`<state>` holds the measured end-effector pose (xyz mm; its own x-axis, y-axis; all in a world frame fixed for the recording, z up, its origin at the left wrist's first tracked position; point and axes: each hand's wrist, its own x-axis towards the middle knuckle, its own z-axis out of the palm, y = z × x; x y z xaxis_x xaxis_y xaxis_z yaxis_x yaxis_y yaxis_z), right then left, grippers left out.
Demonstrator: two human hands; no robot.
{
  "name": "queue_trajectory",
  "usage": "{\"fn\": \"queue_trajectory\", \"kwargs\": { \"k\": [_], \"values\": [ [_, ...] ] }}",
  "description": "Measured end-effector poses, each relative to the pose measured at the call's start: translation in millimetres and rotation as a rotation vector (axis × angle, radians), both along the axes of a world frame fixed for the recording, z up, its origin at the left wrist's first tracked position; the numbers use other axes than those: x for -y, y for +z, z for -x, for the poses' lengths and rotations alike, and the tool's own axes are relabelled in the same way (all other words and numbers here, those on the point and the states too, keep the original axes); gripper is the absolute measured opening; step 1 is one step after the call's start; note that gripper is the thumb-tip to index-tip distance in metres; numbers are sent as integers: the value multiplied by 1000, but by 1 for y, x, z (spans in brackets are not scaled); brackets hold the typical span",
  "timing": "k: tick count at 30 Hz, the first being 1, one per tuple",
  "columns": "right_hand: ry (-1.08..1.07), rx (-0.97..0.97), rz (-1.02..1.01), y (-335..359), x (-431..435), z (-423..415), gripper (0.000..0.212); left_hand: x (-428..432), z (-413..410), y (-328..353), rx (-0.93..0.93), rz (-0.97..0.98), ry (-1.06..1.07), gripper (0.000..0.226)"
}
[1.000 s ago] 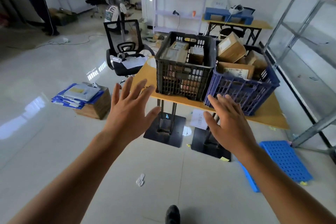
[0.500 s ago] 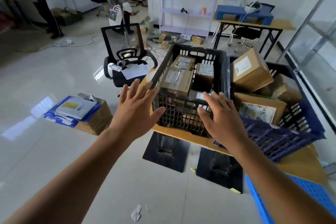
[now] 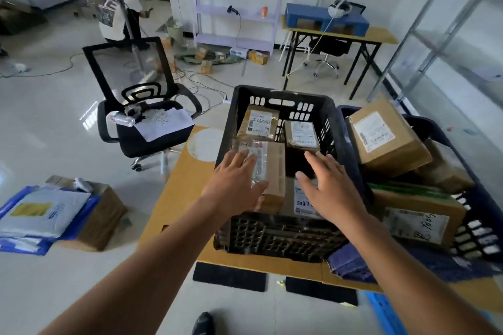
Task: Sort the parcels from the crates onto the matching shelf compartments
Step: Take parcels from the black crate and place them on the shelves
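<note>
While the left hand [image 3: 235, 185] and right hand [image 3: 330, 190] are both spread open and empty, the taped parcel [image 3: 273, 168] by the left wall of the black crate [image 3: 272, 236] looks stiff and light-ish, so grab its long sides.

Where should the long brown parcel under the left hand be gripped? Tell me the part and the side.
Likely from above. The long brown parcel lies label-up on top in the black crate, so take its long edges: left hand on the left edge, right hand into the dark gap along its right edge.
</note>
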<state>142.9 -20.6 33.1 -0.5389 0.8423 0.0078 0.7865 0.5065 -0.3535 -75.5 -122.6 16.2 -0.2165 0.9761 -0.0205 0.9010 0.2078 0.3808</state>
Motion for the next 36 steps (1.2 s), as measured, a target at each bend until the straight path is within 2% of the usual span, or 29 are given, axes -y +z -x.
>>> {"fn": "queue_trajectory", "kwargs": {
  "k": [3,8,13,15,19,24,26,29,33,34,36],
  "values": [
    [-38,54,40,-17,-18,17,68,-28,12,-21,-6,98,-35,80],
    [-57,122,127,-44,-35,24,71,-53,12,-44,-97,126,-38,84],
    [-65,129,180,-63,-57,29,72,-73,6,-60,16,246,-36,84],
    [-49,118,213,-70,-62,32,73,-76,4,-62,3,234,-70,80],
    [-44,91,287,-81,-70,36,74,-72,2,-59,232,182,53,77],
    [-28,57,382,-94,-76,39,75,-69,7,-50,329,80,181,52],
    [-37,7,450,-95,-74,42,78,-67,7,-48,357,96,227,55],
    [-68,-57,499,-90,-75,42,86,-68,10,-43,437,63,329,74],
    [-108,-197,562,-70,-67,38,108,-67,15,-32,479,-38,373,82],
    [-106,-250,567,-64,-62,37,101,-65,16,-28,481,-71,374,82],
    [-123,-336,585,-49,-52,36,71,-61,17,-18,494,-128,371,81]
  ]
}}
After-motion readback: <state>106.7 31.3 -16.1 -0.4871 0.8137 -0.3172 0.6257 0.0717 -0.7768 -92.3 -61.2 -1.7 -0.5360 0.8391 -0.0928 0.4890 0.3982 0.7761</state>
